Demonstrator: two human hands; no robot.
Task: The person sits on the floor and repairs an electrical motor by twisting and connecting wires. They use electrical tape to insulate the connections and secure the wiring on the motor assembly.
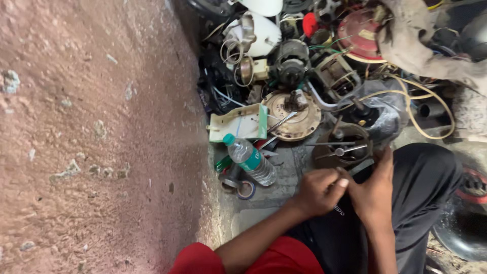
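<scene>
My left hand (317,190) is curled into a loose fist over my lap, its thumb and fingertips pinched together against my right hand (374,189). The right hand rests on my black trouser leg (426,182) with its fingers bent inward. Whatever small thing sits between the fingertips is too small to make out. Just beyond the hands lies a round brown metal housing (345,147) with thin rods across it. A clear plastic water bottle (251,160) with a green cap and label lies on the floor to the left of my hands.
A rough reddish wall (91,132) fills the left half. Rolls of tape (238,185) lie by the bottle. Further off are a round metal plate (294,115), a white-green box (238,123), an electric motor (291,63), a red disc (361,30), yellow cable (431,101) and tangled wires.
</scene>
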